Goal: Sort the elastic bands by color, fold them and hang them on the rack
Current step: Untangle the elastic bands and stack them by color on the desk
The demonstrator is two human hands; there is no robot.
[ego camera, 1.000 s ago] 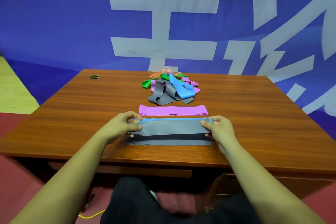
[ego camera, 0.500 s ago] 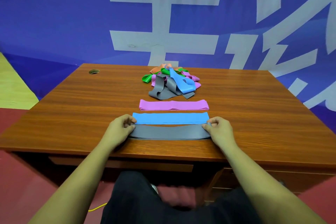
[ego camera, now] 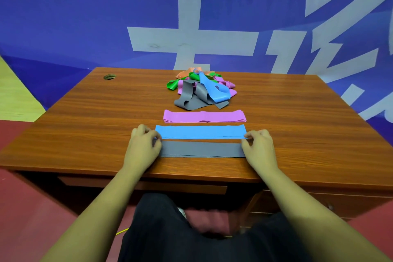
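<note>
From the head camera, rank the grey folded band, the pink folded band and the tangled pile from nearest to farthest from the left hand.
1. The grey folded band: its left end touches the left hand, at the front.
2. The pink folded band: middle of the desk, behind the blue folded band.
3. The tangled pile: farthest, toward the desk's back edge.

A wooden desk (ego camera: 85,125) fills the middle, with a round cable hole (ego camera: 109,76) at its far left corner and a drawer (ego camera: 340,204) under its near right side. Behind hangs a blue banner (ego camera: 63,17) with big white characters (ego camera: 191,40). Red floor (ego camera: 32,208) lies below, a yellow patch (ego camera: 14,95) at far left.
</note>
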